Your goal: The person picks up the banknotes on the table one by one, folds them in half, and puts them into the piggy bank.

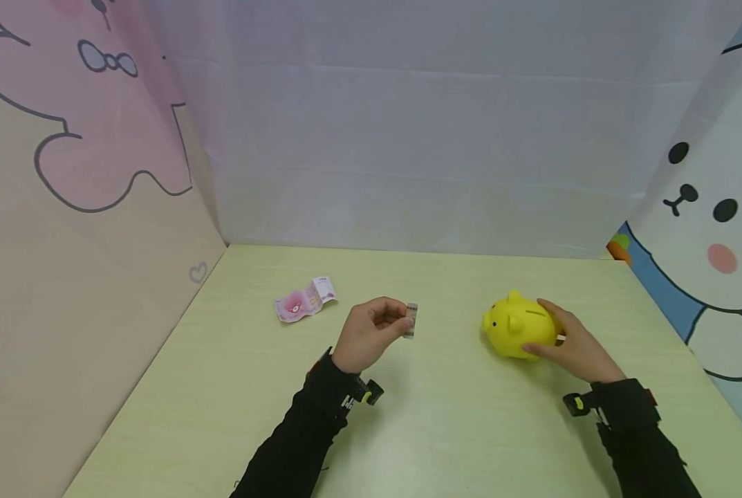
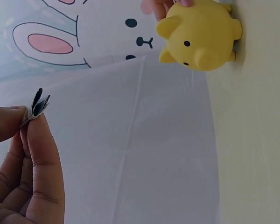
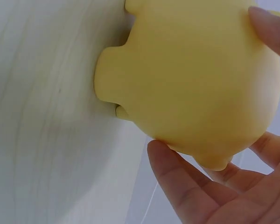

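Observation:
My left hand [image 1: 371, 335] pinches a small folded banknote [image 1: 411, 320] between thumb and fingertips, over the middle of the table. In the left wrist view the folded note [image 2: 37, 108] shows dark edges that part slightly at the top. To the right stands a yellow piggy bank [image 1: 515, 328], its snout toward the left and a slot on its back. My right hand [image 1: 577, 346] grips it from behind, with fingers spread around its rear end. Close up in the right wrist view, the fingers lie against the piggy bank's [image 3: 191, 79] smooth body and its feet are at the tabletop.
A creased pink banknote [image 1: 299, 304] lies on the pale wooden table [image 1: 234, 387], beyond the left hand and to its left. A white cloth [image 1: 408, 159] hangs along the back edge, and cartoon-printed sheets [image 1: 122, 290] flank both sides.

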{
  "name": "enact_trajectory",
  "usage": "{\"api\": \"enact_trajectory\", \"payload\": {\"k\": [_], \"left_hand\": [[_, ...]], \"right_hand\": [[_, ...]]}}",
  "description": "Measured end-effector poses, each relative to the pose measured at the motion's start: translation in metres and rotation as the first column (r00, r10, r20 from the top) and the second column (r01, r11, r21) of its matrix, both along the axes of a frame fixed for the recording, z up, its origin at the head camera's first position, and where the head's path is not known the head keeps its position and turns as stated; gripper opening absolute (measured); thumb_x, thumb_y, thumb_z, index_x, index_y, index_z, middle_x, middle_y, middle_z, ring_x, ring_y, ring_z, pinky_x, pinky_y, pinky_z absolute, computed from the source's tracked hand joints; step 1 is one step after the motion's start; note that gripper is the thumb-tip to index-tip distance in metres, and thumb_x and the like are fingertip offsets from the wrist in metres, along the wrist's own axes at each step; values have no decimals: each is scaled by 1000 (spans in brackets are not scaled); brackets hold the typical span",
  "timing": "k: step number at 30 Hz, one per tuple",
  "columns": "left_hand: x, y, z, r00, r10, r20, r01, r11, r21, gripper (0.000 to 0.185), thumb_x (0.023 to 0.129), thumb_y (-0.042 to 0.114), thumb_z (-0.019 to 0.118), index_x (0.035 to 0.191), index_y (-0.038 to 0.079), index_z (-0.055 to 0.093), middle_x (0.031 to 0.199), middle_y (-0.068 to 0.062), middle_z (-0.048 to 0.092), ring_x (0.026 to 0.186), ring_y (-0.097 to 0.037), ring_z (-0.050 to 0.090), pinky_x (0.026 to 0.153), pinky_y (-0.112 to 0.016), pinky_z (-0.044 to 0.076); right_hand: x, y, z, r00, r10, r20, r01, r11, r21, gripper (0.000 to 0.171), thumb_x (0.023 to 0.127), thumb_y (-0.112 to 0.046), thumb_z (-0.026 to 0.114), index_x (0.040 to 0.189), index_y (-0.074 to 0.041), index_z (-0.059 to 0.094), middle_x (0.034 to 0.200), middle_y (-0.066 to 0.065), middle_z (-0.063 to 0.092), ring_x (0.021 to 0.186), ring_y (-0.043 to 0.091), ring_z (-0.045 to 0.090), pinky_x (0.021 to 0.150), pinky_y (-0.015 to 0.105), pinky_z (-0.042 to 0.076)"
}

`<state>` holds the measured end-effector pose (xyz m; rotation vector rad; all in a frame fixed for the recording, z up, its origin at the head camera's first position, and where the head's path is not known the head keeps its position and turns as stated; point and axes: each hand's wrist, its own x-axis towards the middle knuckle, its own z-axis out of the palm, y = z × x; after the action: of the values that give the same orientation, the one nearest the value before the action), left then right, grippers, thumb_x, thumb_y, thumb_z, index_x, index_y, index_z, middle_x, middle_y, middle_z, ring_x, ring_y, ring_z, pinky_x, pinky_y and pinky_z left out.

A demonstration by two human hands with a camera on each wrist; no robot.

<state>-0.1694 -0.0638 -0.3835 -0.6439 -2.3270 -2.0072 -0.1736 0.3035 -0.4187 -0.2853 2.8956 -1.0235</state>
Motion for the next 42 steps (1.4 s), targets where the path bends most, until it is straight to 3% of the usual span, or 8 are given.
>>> {"api": "enact_trajectory", "payload": {"k": [18,28,42], "left_hand": [[2,1,3,1000,10,20,-10,1000,-2,15,91,5,68,104,-3,66,100,-22,69,81,-11,65,74,-21,55],[2,1,5,1000,13,21,-13,1000,-5,15,90,5,68,103,-3,66,101,-22,69,82,-13,66,75,-21,55],[1,1,3,1000,27,15,-27,999,-33,14,91,6,67,102,-2,66,98,-20,69,81,-14,66,75,-21,55]], "right_hand": [[-3,-36,0,999,50,-15,-51,998,-48,89,86,-38,75,151,-2,28,147,30,33,121,44,46,96,59,47],[-7,-58,0,998,67,-3,-67,997,-37,92,82,-44,78,149,-3,30,151,28,33,131,47,40,102,65,40],[-10,-89,-7,994,110,-27,-112,991,-77,92,78,-42,81,147,-3,33,149,25,38,131,44,43,103,61,41]]}}
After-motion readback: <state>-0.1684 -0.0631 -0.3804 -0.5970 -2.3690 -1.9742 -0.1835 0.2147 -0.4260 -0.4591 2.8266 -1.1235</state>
